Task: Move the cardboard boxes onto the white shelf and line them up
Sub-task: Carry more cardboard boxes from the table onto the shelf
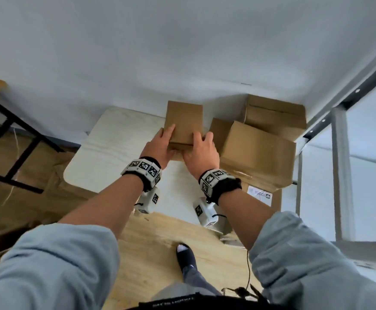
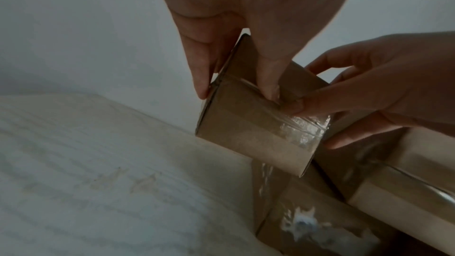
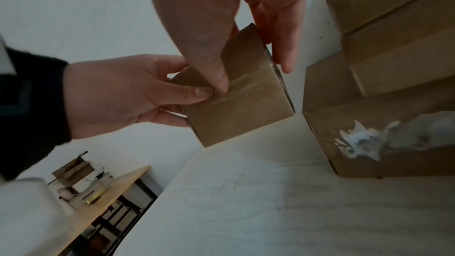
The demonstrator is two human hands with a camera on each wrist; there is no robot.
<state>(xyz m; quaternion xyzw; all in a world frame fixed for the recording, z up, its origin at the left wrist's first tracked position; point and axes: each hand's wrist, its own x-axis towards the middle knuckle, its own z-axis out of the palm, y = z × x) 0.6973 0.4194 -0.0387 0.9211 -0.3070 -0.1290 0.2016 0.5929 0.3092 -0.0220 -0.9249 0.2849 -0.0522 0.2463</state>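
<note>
Both hands hold a small taped cardboard box (image 1: 183, 121) just above the white shelf top (image 1: 106, 148). My left hand (image 1: 162, 144) grips its left side, thumb on the near face. My right hand (image 1: 201, 151) grips its right side. In the left wrist view the small box (image 2: 251, 129) hangs tilted over the shelf (image 2: 98, 172), held by the left hand (image 2: 236, 77) and the right hand (image 2: 369, 94). The right wrist view shows the small box (image 3: 241, 104) clear of the shelf surface (image 3: 258, 201), with the right hand (image 3: 246, 46) above it and the left hand (image 3: 128, 92) beside it.
Larger cardboard boxes (image 1: 258, 151) stand stacked on the right part of the shelf, one against the wall (image 1: 274, 115). A metal rack (image 1: 341, 166) is at the right. A wooden desk with black legs (image 1: 8, 135) stands at the left. My foot (image 1: 185, 256) is on the wood floor.
</note>
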